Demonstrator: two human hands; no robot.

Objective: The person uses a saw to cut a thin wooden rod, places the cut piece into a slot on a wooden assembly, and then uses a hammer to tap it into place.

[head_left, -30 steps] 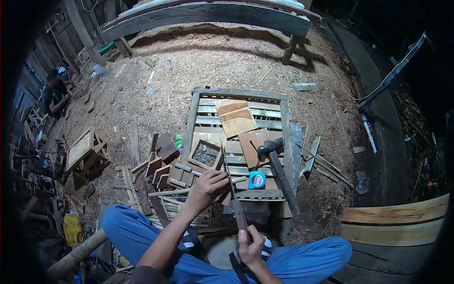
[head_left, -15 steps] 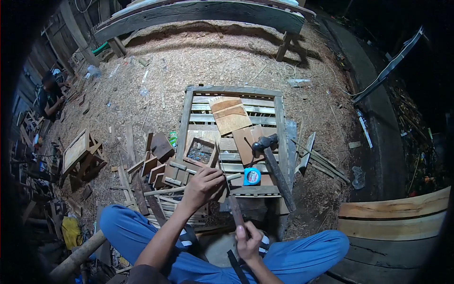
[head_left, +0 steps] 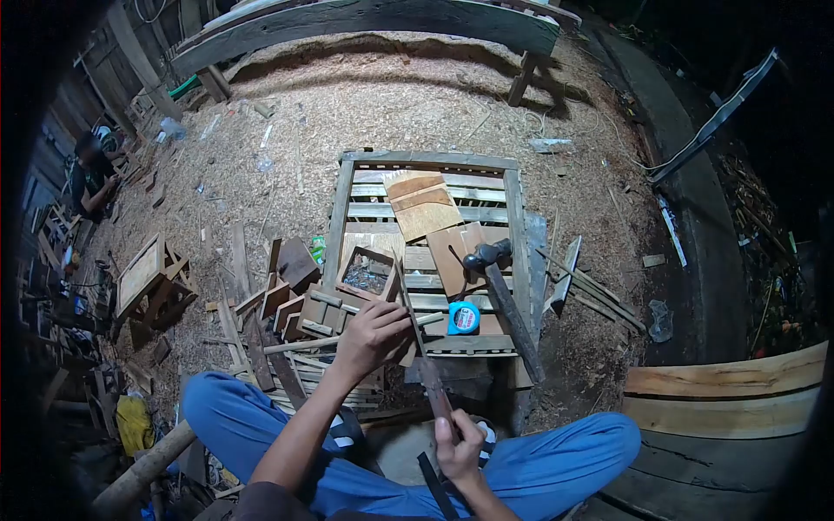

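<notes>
My left hand (head_left: 373, 337) is closed over the near edge of the slatted wooden frame, fingers curled. A thin pale stick (head_left: 300, 345) shows on both sides of it, and the grip underneath is hidden. My right hand (head_left: 459, 447) is wrapped round the lower end of a long brown handle (head_left: 435, 392) of what looks like a knife. Its narrow blade (head_left: 407, 300) points up and away, passing close beside my left fingers. Right of the blade lie a blue tape measure (head_left: 464, 319) and a hammer (head_left: 512, 319).
Thin boards (head_left: 421, 205) lie on the slatted frame (head_left: 342, 208). A small open wooden box (head_left: 367, 271) and scrap pieces (head_left: 295, 266) sit left. Long planks (head_left: 725, 380) lie at lower right. A heavy bench (head_left: 365, 33) stands beyond the shavings. Another person (head_left: 89, 176) sits far left.
The view has shifted very slightly. Both hands keep their grips and nearly the same places; the knife handle sits a touch lower relative to my left hand.
</notes>
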